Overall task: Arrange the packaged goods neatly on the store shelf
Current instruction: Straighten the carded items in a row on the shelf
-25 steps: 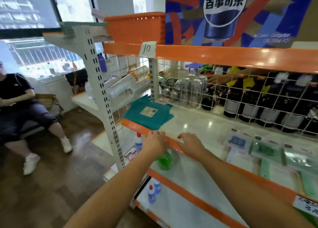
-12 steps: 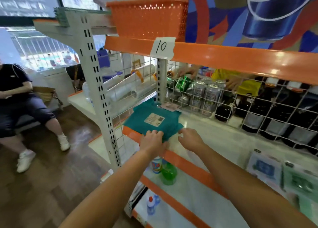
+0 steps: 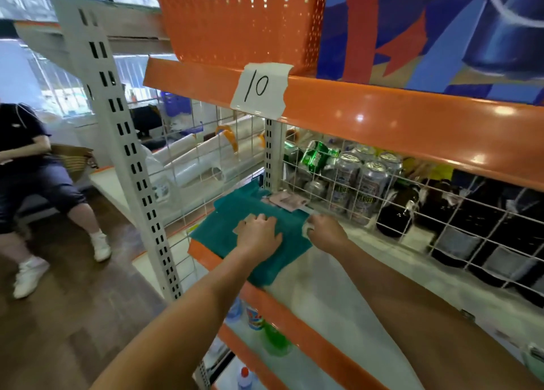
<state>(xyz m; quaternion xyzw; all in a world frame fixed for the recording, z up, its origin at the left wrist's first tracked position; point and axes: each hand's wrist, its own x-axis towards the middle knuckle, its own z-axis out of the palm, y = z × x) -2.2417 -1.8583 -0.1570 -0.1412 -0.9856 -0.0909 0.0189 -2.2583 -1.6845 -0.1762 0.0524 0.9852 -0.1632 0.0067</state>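
Left hand [image 3: 259, 234] flat, fingers relaxed, pressing on teal packet [image 3: 235, 222].
Right hand [image 3: 325, 232] curled, pinching packet's right edge; soft, flat, rectangular, at shelf [image 3: 338, 295] front-left corner.

Daylight is coming in through the window [image 3: 59, 74] at the upper left, where the glass is washing out to a pale blur. Overhead light is glinting in small white spots along the orange shelf edge [image 3: 412, 124] and is shining off the can tops [image 3: 371, 166] behind the wire grid. The white shelf board [image 3: 338, 286] is glowing bright, with only soft, faint shadows lying on it. The wide lens is bending the upright post [image 3: 123, 142] and is stretching both forearms toward the bottom corners. The whole view is looking slightly soft and smeared, most of all at the right edge, where the dark bottles [image 3: 485, 227] are losing detail.
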